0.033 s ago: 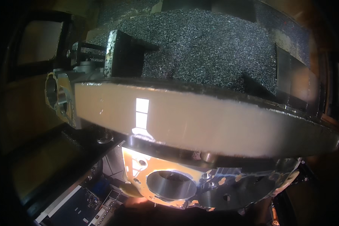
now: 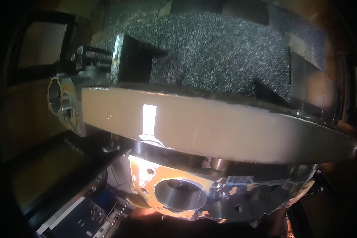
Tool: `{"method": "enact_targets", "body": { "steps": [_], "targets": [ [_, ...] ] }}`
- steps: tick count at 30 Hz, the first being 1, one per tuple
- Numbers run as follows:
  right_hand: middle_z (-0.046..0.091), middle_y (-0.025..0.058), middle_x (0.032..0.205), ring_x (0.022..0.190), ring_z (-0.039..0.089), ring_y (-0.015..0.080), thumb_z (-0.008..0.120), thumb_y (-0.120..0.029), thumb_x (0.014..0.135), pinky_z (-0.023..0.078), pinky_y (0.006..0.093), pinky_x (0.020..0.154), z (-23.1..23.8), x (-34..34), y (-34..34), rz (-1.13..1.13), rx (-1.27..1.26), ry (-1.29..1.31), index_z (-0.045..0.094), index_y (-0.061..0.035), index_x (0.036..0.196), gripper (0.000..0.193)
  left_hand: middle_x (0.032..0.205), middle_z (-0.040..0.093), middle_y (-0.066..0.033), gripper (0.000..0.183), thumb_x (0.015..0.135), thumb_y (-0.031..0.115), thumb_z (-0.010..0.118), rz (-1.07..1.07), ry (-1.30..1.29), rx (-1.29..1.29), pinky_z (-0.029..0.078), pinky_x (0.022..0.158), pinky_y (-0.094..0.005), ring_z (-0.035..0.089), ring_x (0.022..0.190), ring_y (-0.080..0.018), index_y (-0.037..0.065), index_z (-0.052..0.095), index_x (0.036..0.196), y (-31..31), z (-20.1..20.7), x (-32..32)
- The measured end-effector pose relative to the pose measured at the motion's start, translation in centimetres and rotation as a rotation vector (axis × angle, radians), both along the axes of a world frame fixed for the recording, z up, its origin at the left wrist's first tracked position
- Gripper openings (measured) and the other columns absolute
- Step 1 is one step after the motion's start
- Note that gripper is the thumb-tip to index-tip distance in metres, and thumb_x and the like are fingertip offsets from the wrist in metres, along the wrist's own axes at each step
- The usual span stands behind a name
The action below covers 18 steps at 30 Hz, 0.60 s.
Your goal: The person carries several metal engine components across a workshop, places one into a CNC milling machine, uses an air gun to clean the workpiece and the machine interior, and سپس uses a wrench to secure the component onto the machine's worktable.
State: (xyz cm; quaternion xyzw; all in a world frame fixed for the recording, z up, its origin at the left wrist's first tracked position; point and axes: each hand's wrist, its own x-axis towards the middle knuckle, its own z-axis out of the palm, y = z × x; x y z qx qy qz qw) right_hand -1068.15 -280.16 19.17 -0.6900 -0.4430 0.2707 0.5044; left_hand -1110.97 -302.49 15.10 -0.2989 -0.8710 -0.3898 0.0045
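A machined metal casting with a large round bore and several small holes sits low in the picture, lit orange on its left side. Above it spans a broad, thick metal plate with a glossy pale edge. At the casting's lower left edge there is a blurred pale shape that may be my left hand touching the casting. Its fingers are too blurred to read. My right hand does not show anywhere.
Dark metal chips cover the machine's upper surfaces behind the plate. A black block stands at the plate's left end, beside a ringed metal fitting. A window is at the upper left. Grey rails and panels lie at the lower left.
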Motion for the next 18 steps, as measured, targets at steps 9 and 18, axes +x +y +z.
{"method": "enact_targets", "body": {
  "steps": [9,18],
  "targets": [
    [0.069,0.0124,0.092,0.082,0.066,0.0205,0.057,-0.059,0.100,0.052,0.0314,0.073,-2.2,-6.3,2.3,0.182,-0.175,0.293,0.065,0.0047,0.117,0.067,0.152,0.040,-0.0234,0.111,0.078,0.051,0.080,0.021,0.096,0.202,0.042,0.113,-0.0448,0.047,0.136,-0.0344,-0.006,0.025,0.155,-0.9,0.2,-3.2],
    [0.066,0.0106,0.081,0.071,0.060,0.0172,0.057,-0.050,0.102,0.048,0.0338,0.063,-1.1,-8.3,2.8,0.137,-0.133,0.041,0.065,0.0099,0.110,0.061,0.152,0.040,-0.0228,0.115,0.075,0.051,0.083,-0.216,0.112,0.398,0.042,0.113,-0.0437,0.047,0.137,-0.0331,-0.006,0.024,0.156,1.5,0.9,-7.0]
  ]
}}
